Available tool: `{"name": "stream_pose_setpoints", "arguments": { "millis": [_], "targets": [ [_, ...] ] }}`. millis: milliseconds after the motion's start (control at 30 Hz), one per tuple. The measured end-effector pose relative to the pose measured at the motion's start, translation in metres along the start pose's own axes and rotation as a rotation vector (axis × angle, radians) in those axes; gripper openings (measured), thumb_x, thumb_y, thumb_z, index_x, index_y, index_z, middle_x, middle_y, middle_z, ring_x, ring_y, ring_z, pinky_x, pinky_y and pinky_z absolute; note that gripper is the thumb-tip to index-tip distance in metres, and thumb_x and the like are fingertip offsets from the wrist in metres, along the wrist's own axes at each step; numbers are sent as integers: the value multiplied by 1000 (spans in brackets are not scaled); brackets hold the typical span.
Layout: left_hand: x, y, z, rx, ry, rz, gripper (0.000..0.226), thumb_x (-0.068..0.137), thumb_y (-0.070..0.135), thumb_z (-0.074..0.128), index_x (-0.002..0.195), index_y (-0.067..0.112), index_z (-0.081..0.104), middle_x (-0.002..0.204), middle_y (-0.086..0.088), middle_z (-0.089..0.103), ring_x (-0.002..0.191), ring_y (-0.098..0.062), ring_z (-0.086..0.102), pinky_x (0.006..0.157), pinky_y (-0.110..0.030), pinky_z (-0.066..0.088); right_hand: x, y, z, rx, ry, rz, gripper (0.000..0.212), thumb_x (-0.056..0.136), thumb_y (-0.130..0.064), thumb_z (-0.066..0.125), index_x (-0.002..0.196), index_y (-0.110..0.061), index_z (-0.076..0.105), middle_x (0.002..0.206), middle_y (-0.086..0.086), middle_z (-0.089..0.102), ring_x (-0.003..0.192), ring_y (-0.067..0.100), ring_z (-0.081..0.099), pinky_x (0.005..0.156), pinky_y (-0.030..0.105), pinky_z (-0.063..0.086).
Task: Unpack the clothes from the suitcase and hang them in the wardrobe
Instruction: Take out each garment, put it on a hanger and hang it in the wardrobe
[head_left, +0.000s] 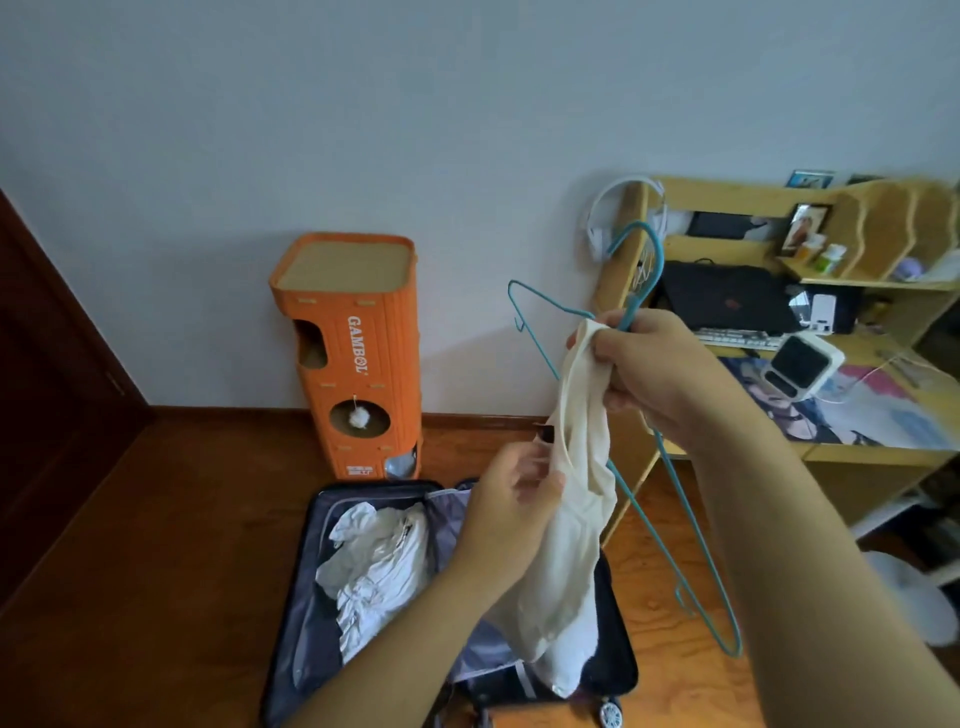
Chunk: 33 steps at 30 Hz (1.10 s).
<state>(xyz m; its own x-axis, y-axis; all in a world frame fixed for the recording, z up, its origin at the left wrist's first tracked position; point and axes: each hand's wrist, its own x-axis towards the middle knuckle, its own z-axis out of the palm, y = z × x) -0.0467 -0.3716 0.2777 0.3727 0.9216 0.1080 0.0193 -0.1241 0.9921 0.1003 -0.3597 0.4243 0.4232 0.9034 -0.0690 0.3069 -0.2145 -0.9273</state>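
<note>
Cream top half-threaded on the hanger.
Our left hand (511, 499) pinched the cream top (566, 525) above the open suitcase (291, 597); at two o'clock our right hand (654, 369) gripped strap and teal hanger (675, 499) together. We judged the strap could slip off.

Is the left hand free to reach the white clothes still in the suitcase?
Probably not yet. The left hand is pinching the cream garment, which the right hand holds with the teal hanger. The white clothes lie uncovered in the open suitcase just below.
</note>
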Motion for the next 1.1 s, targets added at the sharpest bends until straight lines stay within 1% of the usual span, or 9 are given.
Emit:
{"name": "stream_pose_setpoints", "arguments": {
  "millis": [200,367,500,600,667,767,833,967,1100],
  "targets": [
    [-1,5,-6,89,34,4,25,88,46,72,107,34,60,102,21,68,95,0,66,82,-21,54,-6,2,9,4,15,-8,21,93,-12,51,96,-7,71,86,22,63,68,27,59,60,33,54],
    [4,2,-26,182,260,138,12,90,26,56,83,25,65,73,10,67,70,-8,64,65,-37,51,-6,-2,18,66,2,-26,18,93,-9,52,97,1,67,77,15,53,63,25,52,53,31,49],
    [12,7,-67,57,174,-14,33,94,4,52,82,28,71,78,4,71,77,-15,63,71,-31,47,-5,0,19,65,5,-13,17,93,-11,52,95,-1,66,77,14,51,63,26,51,55,32,49],
    [8,19,-90,-22,42,-61,12,100,33,57,103,29,68,81,11,69,79,-5,62,76,-27,48,-6,2,20,82,-12,3,16,94,-12,53,95,-5,68,78,12,52,64,24,51,55,31,49],
    [3,20,-89,78,-67,0,33,89,53,62,115,34,63,92,13,70,90,-1,64,81,-23,51,-7,2,24,120,-40,-2,15,93,-11,54,89,-7,68,74,11,50,60,22,49,50,30,46],
    [-4,14,-80,237,-100,77,7,91,38,64,96,34,64,86,14,68,81,-5,64,76,-32,52,-9,-1,29,81,-72,-13,16,92,-10,54,80,-12,65,70,10,52,59,23,52,50,29,46],
    [-9,7,-89,216,-107,46,16,95,36,59,82,27,64,71,8,58,68,-10,50,67,-36,40,-9,-1,27,69,-74,-19,15,90,-10,53,79,-11,63,70,12,49,60,25,49,50,29,45],
    [-22,-3,-116,279,-197,-191,10,96,27,67,101,25,75,94,0,75,85,-15,68,79,-43,54,-10,0,16,93,-70,-20,13,90,-8,52,90,-3,64,77,12,44,66,26,42,50,31,42],
    [-29,-2,-137,407,159,-53,27,99,9,58,101,35,64,98,15,71,92,-4,67,86,-41,56,-12,9,3,56,-108,1,13,94,-10,54,94,-5,66,73,10,49,56,21,48,49,29,45]
  ]
}}
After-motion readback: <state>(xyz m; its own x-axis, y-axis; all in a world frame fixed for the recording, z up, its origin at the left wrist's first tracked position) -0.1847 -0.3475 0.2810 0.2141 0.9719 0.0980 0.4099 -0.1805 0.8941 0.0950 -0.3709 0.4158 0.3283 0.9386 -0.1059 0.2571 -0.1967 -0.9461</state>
